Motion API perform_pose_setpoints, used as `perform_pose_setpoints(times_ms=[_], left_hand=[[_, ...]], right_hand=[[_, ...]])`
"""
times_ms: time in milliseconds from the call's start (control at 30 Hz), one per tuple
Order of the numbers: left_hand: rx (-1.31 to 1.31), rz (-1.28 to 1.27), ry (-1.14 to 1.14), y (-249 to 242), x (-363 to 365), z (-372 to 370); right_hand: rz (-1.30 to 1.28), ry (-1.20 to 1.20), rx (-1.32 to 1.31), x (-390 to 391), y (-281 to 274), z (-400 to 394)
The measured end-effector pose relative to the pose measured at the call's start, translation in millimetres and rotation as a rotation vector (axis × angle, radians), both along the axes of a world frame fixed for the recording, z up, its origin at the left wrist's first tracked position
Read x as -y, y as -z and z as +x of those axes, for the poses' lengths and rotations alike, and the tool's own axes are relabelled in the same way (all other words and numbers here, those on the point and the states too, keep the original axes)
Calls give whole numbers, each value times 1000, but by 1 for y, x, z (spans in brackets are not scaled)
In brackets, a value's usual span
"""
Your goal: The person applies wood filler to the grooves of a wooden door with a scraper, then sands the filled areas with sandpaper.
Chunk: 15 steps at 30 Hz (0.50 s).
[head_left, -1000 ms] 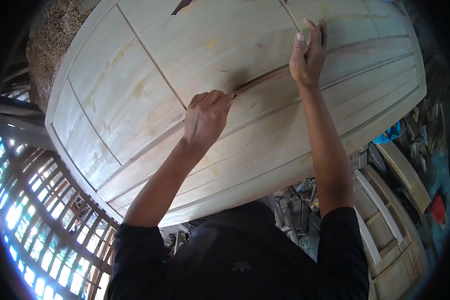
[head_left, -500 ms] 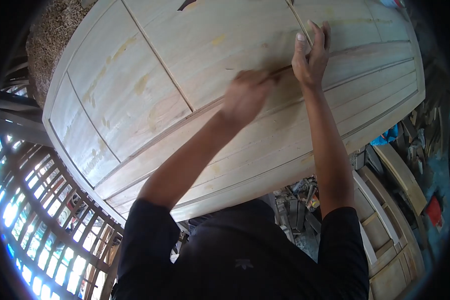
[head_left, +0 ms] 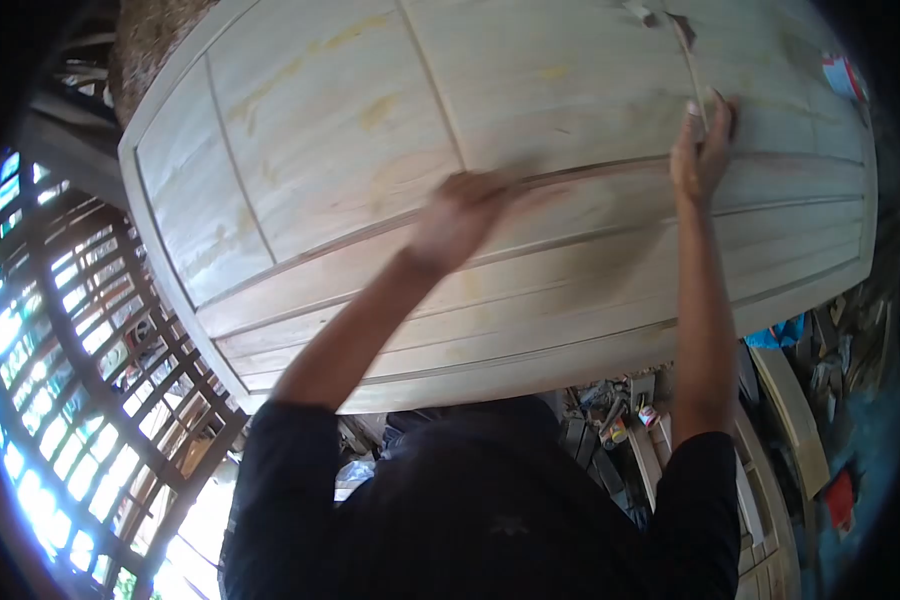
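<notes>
A large pale wooden panel (head_left: 350, 150) with raised dividing strips and yellowish stains lies across the view in front of me. My left hand (head_left: 460, 218) is closed and smeared by motion, low over the long strip (head_left: 590, 172) that runs across the panel. Whatever it grips is hidden. Farther right, my right hand (head_left: 703, 155) rests near the same strip, beside a crossing divider. Its thumb and fingers are apart and I see nothing held in them.
A red and white container (head_left: 843, 77) sits at the panel's far right, and a dark scrap (head_left: 682, 30) near the top. Wooden frames (head_left: 785, 400) and offcuts lie below right. Slatted woodwork (head_left: 80, 380) stands at the left. A red object (head_left: 840, 500) lies low right.
The view has shifted, so the panel appears farther right. My left hand has moved left along the long strip. My right hand stays beside the same divider.
</notes>
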<state>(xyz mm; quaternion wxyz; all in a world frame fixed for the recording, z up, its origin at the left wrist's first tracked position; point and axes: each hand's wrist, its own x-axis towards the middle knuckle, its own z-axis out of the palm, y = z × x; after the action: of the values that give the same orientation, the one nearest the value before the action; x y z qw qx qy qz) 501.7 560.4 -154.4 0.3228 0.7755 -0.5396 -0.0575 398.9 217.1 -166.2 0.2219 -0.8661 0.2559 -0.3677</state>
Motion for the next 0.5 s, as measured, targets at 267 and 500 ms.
perform_pose_setpoints(times_ms=[267, 500], left_hand=[[112, 221, -137, -2, -192, 41], [44, -25, -41, 21, -66, 15]], right_hand=[[3, 35, -77, -4, -5, 5], [-51, 56, -126, -3, -2, 3]])
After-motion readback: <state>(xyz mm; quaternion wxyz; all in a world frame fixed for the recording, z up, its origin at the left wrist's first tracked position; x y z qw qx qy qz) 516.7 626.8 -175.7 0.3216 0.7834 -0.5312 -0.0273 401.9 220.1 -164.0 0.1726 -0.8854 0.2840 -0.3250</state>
